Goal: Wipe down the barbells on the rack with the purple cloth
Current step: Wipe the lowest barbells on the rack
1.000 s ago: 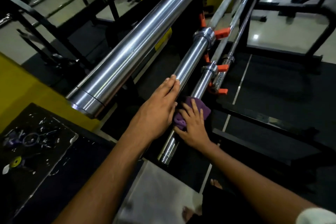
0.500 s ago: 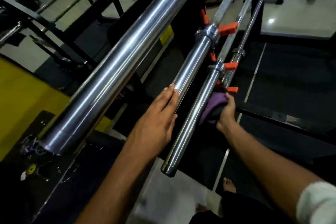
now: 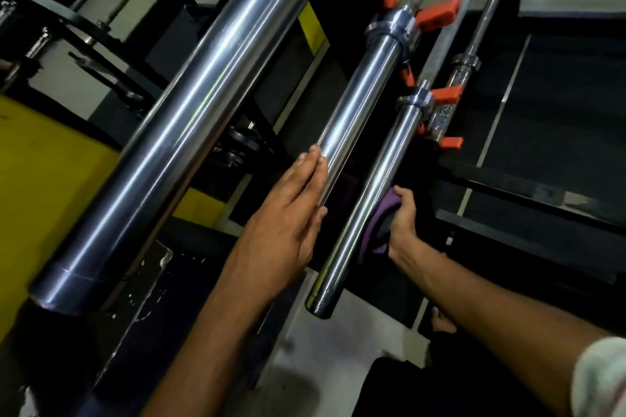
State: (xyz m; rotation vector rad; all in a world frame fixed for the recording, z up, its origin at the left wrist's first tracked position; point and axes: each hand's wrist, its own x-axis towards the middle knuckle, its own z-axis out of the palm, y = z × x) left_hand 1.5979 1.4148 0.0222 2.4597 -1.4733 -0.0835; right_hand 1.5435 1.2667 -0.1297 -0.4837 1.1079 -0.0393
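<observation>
Several chrome barbells lie side by side on a black rack with orange holders (image 3: pixel 437 13). The nearest, thickest sleeve (image 3: pixel 176 132) crosses the left of the view. My left hand (image 3: pixel 288 217) rests with straight fingers against the end of the second barbell sleeve (image 3: pixel 362 101). My right hand (image 3: pixel 403 223) grips the purple cloth (image 3: pixel 379 223) and holds it against the right side of the third barbell sleeve (image 3: pixel 369 200), a little below its middle. Part of the cloth is hidden behind that sleeve. A thinner fourth bar (image 3: pixel 474 41) lies further right.
A yellow block (image 3: pixel 44 186) and a black mat with white specks (image 3: pixel 149 284) sit at the left below the thick sleeve. Black rack rails (image 3: pixel 528 189) run across the right over dark floor mats. My bare foot (image 3: pixel 443 322) shows on the pale floor below.
My right hand has slid the cloth from the sleeve's near end up toward the collar, then back down to about mid-sleeve. My left hand stays on the second sleeve.
</observation>
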